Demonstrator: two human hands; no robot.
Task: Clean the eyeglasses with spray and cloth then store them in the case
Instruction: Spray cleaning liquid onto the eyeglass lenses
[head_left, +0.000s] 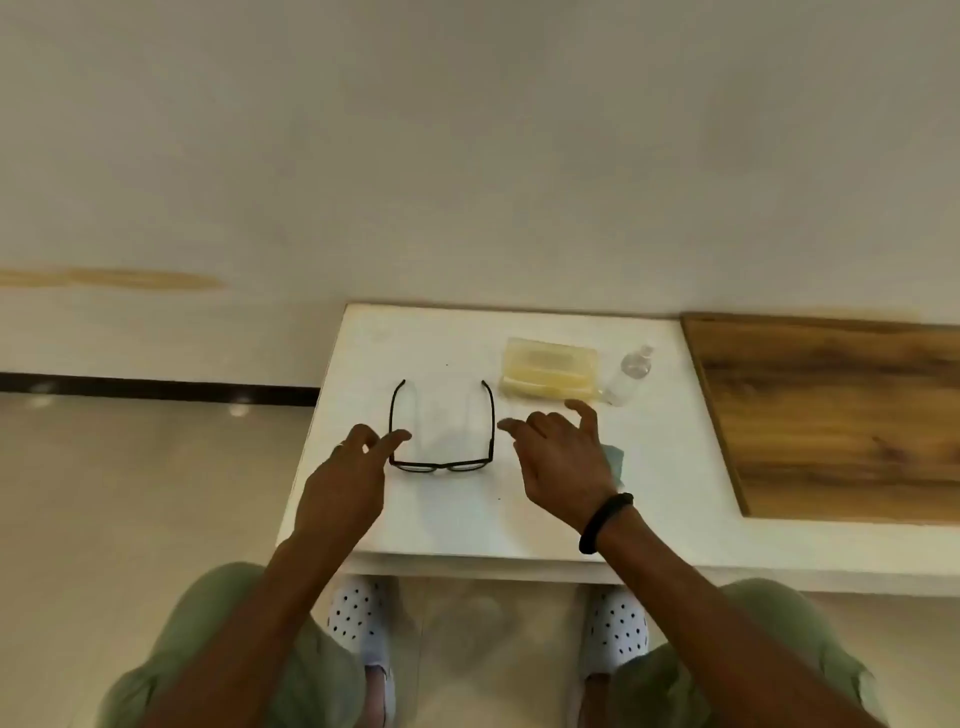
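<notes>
The left hand (348, 478) hovers at the near left corner of the eyeglasses (441, 466). Its fingers (396, 440) are loose and reach toward the frame's left hinge. Whether they touch the frame cannot be told, and nothing is gripped. The right hand (561, 462) hangs just to the right of the glasses' right arm with its fingers relaxed and slightly spread, holding nothing. A black band (605, 522) circles that wrist.

The eyeglasses, dark-framed, lie on the white worktop (467, 525) between the two hands, with both arms unfolded and pointing away from the person. A corner of a pale blue-green cloth (616, 458) shows from behind the right hand, lying on the worktop.

Farther back and to the right lies a translucent yellowish case (548, 371). A small clear spray bottle (629, 375) is just beside the case on its right. A wood-grain panel (831, 415) covers the worktop's right part. Below the near edge are the person's green trousers (223, 639) and white dotted shoes (356, 618) on a tiled floor.
</notes>
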